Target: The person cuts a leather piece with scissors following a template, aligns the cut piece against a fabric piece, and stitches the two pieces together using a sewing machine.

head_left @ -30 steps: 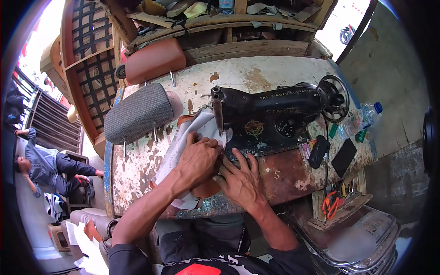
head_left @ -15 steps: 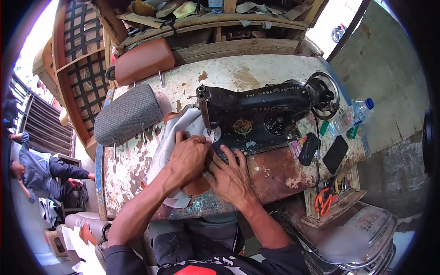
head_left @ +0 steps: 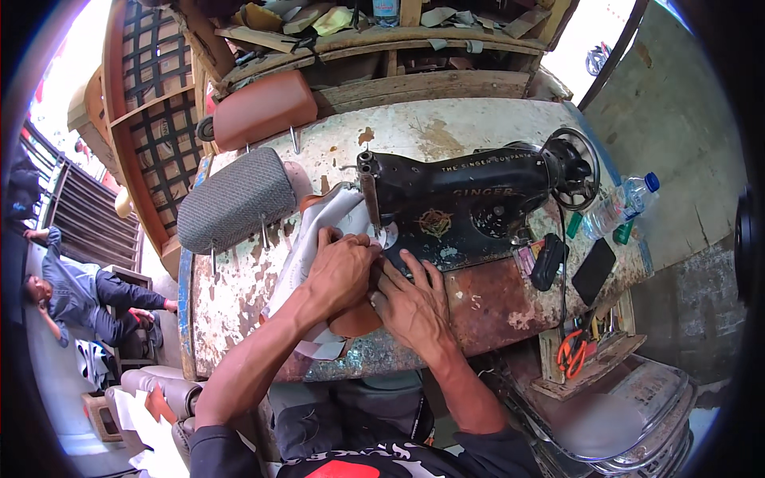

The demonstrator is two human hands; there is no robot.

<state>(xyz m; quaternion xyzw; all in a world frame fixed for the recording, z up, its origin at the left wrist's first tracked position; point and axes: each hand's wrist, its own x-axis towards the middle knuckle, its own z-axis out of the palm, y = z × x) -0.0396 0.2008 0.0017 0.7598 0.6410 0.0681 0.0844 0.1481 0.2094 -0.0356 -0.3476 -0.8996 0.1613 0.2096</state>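
A black sewing machine [head_left: 466, 203] stands on the worn table. Beside its needle end lies a piece of brown leather-like material with a white backing [head_left: 307, 253]; a brown part of it shows below my hands. My left hand [head_left: 343, 269] is closed on this material, its fingers curled close to the needle area. To its right, my right hand [head_left: 414, 311] lies with fingers spread, two of them stretched over the machine's bed. Its index finger is near my left fingers and its thumb is partly hidden. The stitching point is covered by my fingers.
A grey headrest [head_left: 237, 199] and a brown headrest [head_left: 264, 110] lie at left. A bottle [head_left: 613, 209], black case [head_left: 547, 261] and phone [head_left: 594, 271] are at right. Orange-handled scissors [head_left: 571, 354] hang by an open drawer [head_left: 594, 368]. Another person [head_left: 76, 283] is far left.
The whole view has shifted slightly, so everything appears a little further right. My hands and the material keep almost the same places against the machine.
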